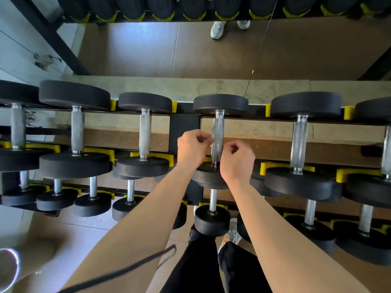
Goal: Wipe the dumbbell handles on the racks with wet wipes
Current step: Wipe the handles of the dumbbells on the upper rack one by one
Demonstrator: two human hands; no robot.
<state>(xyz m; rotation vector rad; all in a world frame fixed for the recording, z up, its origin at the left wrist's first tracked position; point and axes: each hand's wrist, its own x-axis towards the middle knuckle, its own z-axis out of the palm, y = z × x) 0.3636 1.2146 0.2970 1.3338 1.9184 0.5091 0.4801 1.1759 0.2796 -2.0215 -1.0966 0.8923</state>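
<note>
Mid-wipe: left hand (193,147) at nine o'clock and right hand (238,160) at three pinch a faint wipe (212,141) against the handle (219,130); next, probably draw it toward twelve.

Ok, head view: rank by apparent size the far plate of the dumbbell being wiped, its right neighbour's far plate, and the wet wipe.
1. Right neighbour's far plate.
2. Wiped dumbbell's far plate, same row, so comparable.
3. Wet wipe, mostly hidden in the grip of left hand and right hand; true size unclear.
</note>
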